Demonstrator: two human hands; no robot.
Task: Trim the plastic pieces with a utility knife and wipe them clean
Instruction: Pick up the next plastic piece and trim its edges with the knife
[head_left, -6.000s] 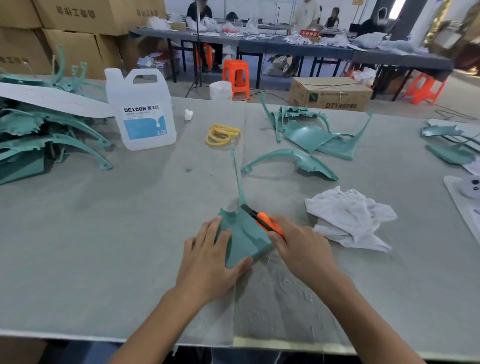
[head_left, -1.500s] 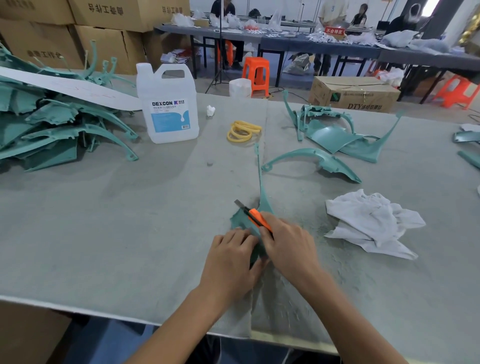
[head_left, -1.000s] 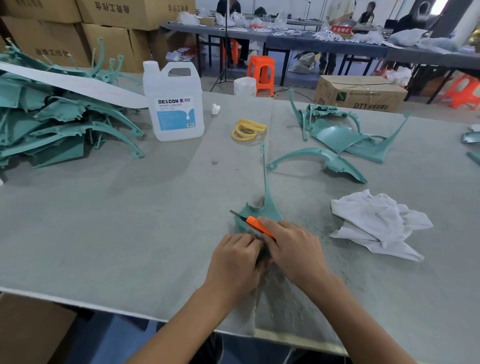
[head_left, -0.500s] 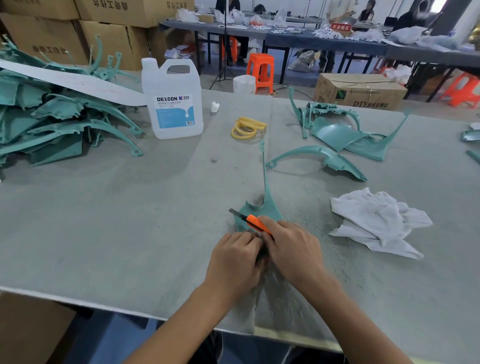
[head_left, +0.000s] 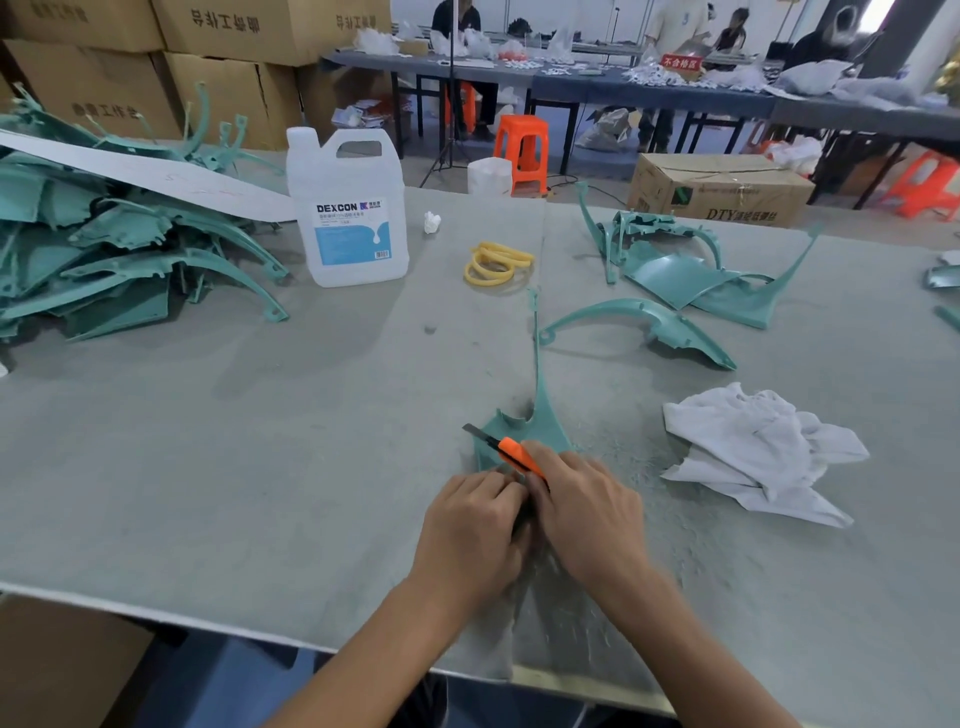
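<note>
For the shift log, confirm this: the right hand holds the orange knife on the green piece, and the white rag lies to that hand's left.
Wrong side: the head view shows the white rag to the right of the right hand. The hand does hold the orange knife on the green piece.

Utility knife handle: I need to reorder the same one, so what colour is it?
The utility knife handle is orange; the head view shows it best.

The plastic piece (head_left: 543, 428) is showing uniform teal; utility knife (head_left: 518, 456) showing an orange body with a dark grey blade; cloth (head_left: 753, 449) appearing plain white; rubber bands (head_left: 496, 262) appearing yellow; jug (head_left: 347, 208) showing translucent white with a blue-and-white label; table (head_left: 234, 467) appearing mottled grey.
</note>
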